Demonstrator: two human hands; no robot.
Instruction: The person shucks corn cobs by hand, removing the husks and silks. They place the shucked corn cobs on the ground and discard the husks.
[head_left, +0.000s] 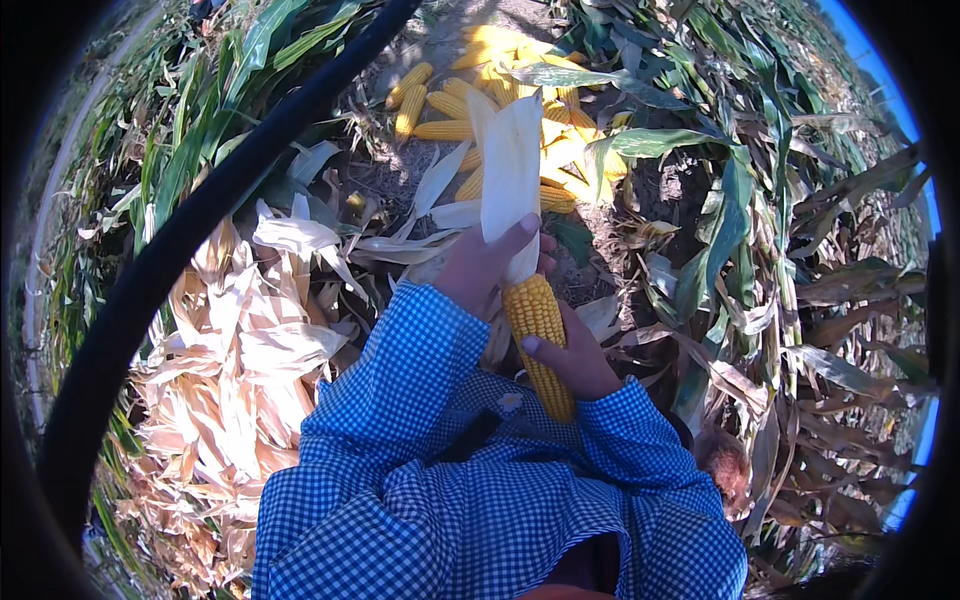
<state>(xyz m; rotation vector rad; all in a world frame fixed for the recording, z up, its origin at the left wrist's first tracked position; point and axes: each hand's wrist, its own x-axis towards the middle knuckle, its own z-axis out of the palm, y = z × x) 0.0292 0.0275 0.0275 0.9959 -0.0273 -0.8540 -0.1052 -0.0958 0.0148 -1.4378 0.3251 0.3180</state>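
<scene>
An ear of corn (536, 337), its yellow kernels bare, lies tilted in front of my body. My right hand (581, 356) grips its side, with the thumb across the kernels. Just beyond the top end of the kernels, my left hand (495, 259) is closed around the pale corn husk (514, 165), thumb on top; the husk stretches forward from the ear. Part of the left hand's fingers is hidden behind the husk.
Ahead lies a pile of husked corn ears (450, 105) on the soil. Dry husks (240, 360) are heaped at left. Cornstalks with leaves (739, 217) stand or lean at right, more green leaves (255, 52) at upper left. A dark strap-like band (217, 195) crosses the view.
</scene>
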